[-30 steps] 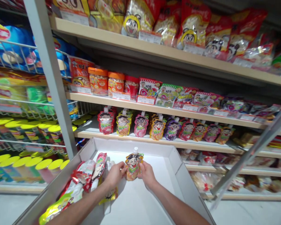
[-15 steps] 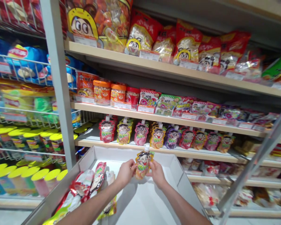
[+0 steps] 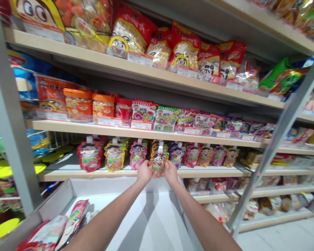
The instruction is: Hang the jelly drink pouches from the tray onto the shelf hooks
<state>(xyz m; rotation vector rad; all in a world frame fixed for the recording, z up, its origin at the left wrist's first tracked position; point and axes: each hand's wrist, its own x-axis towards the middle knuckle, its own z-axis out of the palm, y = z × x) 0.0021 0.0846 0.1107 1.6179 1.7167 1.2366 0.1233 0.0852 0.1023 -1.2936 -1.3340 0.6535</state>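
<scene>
An orange jelly drink pouch [image 3: 158, 163] with a white cap is held upright between my two hands at the front edge of the shelf. My left hand [image 3: 144, 172] pinches its left side, and my right hand [image 3: 170, 172] pinches the right side. Right behind it stands a row of similar orange pouches, partly hidden. To the left on the same shelf are a pink pouch [image 3: 138, 155], a yellow pouch [image 3: 114, 156] and a red pouch [image 3: 89, 156]. A purple pouch [image 3: 177, 155] stands just to the right.
A white box [image 3: 94, 186] lies below my arms, with red snack packs [image 3: 45, 232] at its left. Candy bags [image 3: 167, 118] and orange-lidded jars [image 3: 77, 105] line the shelf above. Grey metal posts [image 3: 278, 139] rise at right and left.
Both hands have moved forward and up with the orange pouch, from over the box to the shelf edge. My view has shifted right and closer to the shelf.
</scene>
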